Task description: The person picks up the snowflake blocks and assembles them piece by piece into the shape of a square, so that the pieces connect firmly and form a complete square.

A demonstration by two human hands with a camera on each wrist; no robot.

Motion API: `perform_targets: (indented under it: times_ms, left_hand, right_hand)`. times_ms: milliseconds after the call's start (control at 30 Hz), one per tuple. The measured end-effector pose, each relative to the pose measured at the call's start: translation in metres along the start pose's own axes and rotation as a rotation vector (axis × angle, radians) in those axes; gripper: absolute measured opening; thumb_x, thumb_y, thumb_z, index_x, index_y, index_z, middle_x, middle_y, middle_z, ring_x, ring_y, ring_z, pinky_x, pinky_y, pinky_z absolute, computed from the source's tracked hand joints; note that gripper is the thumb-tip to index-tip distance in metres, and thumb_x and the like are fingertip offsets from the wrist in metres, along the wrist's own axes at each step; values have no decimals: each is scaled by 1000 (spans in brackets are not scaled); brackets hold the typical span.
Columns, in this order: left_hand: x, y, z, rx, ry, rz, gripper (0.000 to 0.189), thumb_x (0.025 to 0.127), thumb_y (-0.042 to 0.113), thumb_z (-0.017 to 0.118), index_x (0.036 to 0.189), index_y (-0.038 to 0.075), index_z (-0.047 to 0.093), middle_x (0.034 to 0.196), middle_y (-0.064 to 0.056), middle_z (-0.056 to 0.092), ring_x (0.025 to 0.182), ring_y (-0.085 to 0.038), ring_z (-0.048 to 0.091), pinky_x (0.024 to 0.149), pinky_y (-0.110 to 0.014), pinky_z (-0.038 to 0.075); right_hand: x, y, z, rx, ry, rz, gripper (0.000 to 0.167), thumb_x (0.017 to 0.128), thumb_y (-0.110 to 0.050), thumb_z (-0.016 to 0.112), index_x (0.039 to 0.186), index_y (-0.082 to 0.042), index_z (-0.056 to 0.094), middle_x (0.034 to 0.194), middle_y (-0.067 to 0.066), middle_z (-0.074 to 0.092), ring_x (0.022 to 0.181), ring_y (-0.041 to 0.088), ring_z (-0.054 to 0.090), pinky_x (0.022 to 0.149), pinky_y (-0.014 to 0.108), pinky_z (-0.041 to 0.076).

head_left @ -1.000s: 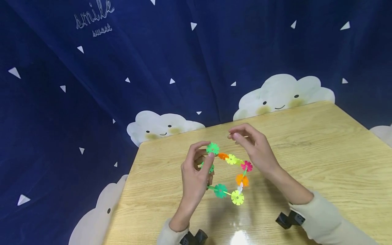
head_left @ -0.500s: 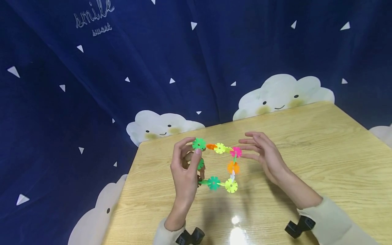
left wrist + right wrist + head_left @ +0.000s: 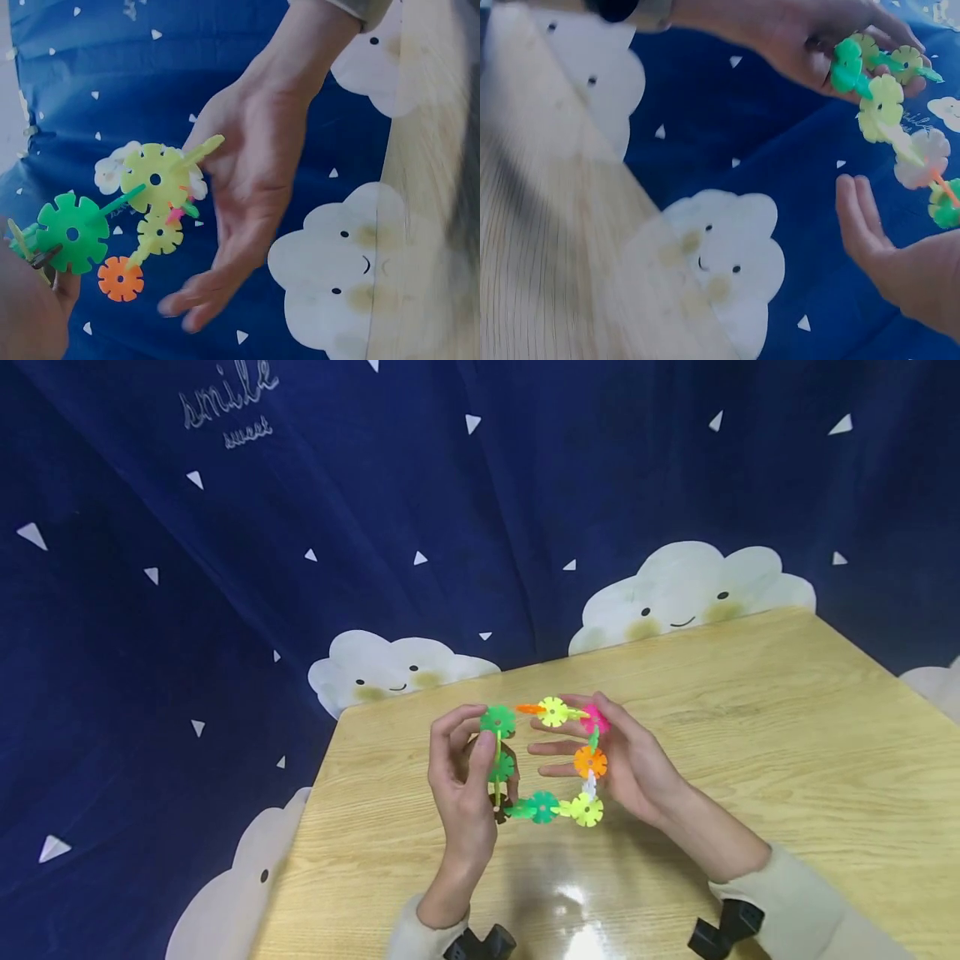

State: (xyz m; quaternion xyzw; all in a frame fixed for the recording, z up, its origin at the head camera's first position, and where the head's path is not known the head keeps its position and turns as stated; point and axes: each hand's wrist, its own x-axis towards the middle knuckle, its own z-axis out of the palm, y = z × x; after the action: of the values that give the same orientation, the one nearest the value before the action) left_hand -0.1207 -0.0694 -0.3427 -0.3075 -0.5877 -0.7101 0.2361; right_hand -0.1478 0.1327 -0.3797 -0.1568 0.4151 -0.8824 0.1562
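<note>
A chain of snowflake discs (image 3: 552, 712) in several bright colours is bent into a roughly square outline above the table. My left hand (image 3: 461, 785) grips its left side, thumb over the front beside a green disc (image 3: 497, 722). At the right side, my right hand (image 3: 641, 768) has its fingers extended behind the chain, near a pink disc (image 3: 595, 720) and an orange disc (image 3: 590, 762). In the left wrist view that right hand (image 3: 255, 157) appears straight-fingered beside a yellow disc (image 3: 161, 196). A dark disc (image 3: 501, 808) is partly hidden by my left hand.
The wooden table (image 3: 750, 718) spreads under both hands. Behind it hangs a dark blue curtain (image 3: 525, 485) printed with smiling clouds and white triangles. Black wrist cameras (image 3: 726, 928) sit at the cream sleeves (image 3: 795, 893).
My right hand dropped away from the upper chain, opened out to the right, then came in behind its right side. My left hand shifted left, then slightly back, still gripping the chain.
</note>
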Motion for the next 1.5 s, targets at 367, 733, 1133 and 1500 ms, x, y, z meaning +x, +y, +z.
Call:
perform_targets:
  times_ms: [367, 733, 1133, 1500]
  left_hand:
    - [-3, 0, 12, -7, 36, -68, 20, 110, 7, 46, 128, -3, 50, 91, -6, 59, 46, -16, 51, 33, -28, 42]
    - [-5, -2, 13, 37, 40, -94, 27, 111, 8, 46, 134, 2, 58, 93, -6, 61, 46, -14, 51, 32, -30, 42]
    - [-6, -5, 14, 45, 64, -71, 25, 107, 3, 53, 129, 1, 65, 89, -5, 65, 47, -14, 57, 29, -32, 41]
    - [-8, -8, 13, 196, 104, 39, 26, 101, -3, 62, 125, 3, 71, 87, -17, 70, 52, -18, 59, 42, -25, 48]
  right_hand:
    - [-3, -11, 12, 27, -32, -143, 35, 109, -7, 44, 142, -8, 57, 123, 13, 68, 117, 35, 70, 109, 46, 51]
    - [-13, -13, 27, -42, 55, -269, 16, 103, 2, 55, 98, -11, 61, 105, 15, 78, 101, 32, 76, 104, 44, 55]
    - [-18, -14, 37, -270, 153, -327, 21, 98, 2, 64, 88, -13, 74, 96, 11, 80, 95, 34, 78, 101, 42, 56]
    - [-19, -12, 43, -357, 220, -388, 14, 95, 5, 68, 89, -6, 75, 90, 12, 79, 89, 26, 77, 89, 35, 58]
